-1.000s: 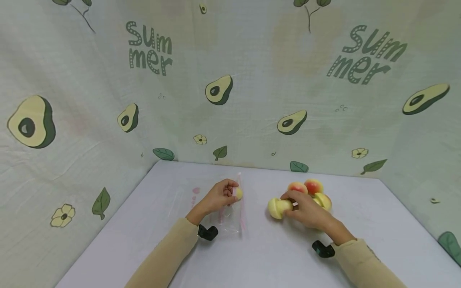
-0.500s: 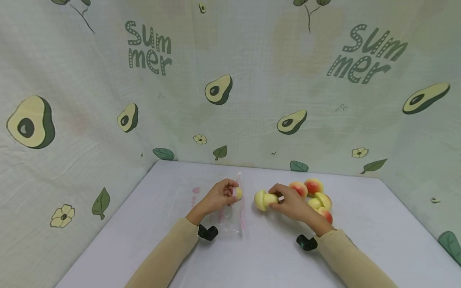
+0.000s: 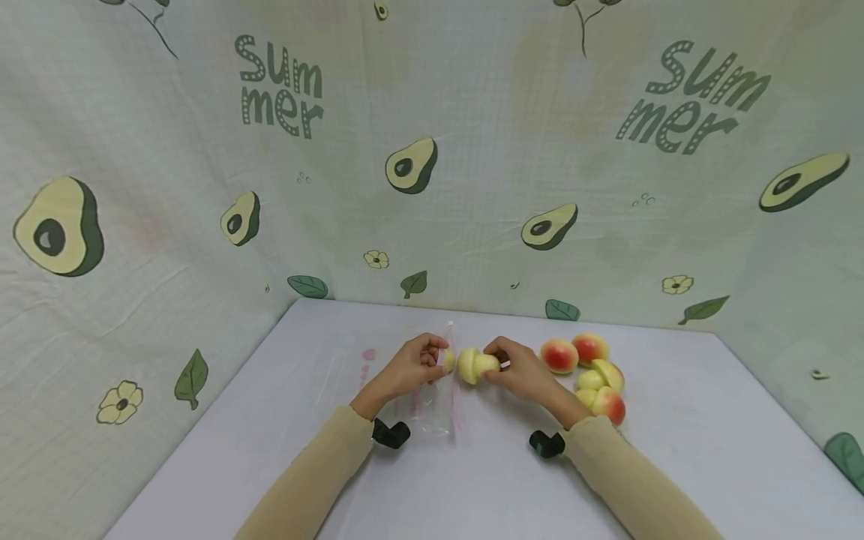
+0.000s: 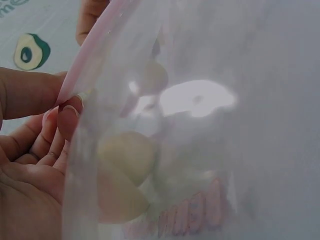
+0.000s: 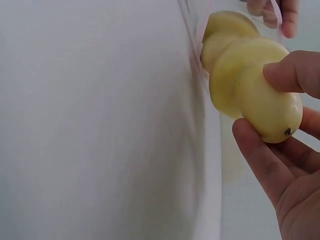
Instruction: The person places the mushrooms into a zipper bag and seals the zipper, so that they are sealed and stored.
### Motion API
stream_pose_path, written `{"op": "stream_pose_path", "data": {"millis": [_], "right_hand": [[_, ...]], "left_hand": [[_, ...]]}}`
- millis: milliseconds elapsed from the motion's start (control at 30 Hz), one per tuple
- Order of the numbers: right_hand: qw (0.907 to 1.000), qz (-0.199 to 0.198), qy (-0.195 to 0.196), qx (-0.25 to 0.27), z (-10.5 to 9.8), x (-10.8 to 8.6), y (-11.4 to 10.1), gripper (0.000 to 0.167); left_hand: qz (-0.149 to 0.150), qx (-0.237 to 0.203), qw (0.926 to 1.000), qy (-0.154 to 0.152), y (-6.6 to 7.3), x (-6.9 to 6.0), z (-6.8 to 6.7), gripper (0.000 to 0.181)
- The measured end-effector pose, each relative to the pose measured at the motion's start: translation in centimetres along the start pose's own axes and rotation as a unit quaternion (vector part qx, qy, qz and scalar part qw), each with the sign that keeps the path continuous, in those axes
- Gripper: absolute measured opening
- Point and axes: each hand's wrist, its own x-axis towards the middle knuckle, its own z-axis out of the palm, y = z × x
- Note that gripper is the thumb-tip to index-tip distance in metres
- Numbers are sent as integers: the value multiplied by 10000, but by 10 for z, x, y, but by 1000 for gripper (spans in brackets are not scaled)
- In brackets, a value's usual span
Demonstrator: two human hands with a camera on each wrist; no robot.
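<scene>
With fingers (image 5: 262,160) curled, gripping a yellow mushroom-shaped piece (image 3: 475,365) in the right hand (image 3: 529,373) and pinching the pink edge (image 4: 86,55) of a clear bag (image 3: 432,424) in the left hand (image 3: 407,367). Too blurred behind cloudy plastic to count the pale shapes (image 4: 127,160) inside. Carried the piece, since a second ago, from the group of others (image 3: 597,380) to just beside the pink edge.

The bag (image 4: 185,140) looks glossy plastic, the backdrop (image 3: 472,127) matt cloth

Fruits (image 3: 601,375) blk R, room btwn sleeves (image 3: 307,472)
</scene>
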Motion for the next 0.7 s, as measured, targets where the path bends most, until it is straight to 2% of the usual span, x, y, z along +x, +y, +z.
{"op": "stream_pose_path", "data": {"millis": [367, 700], "right_hand": [[9996, -84, 22, 267, 14, 13, 3, 29], [9995, 124, 87, 273, 19, 20, 3, 29]], "left_hand": [[22, -71, 10000, 13, -1, 0, 1, 41], [107, -123, 9998, -64, -1, 0, 1, 43]]}}
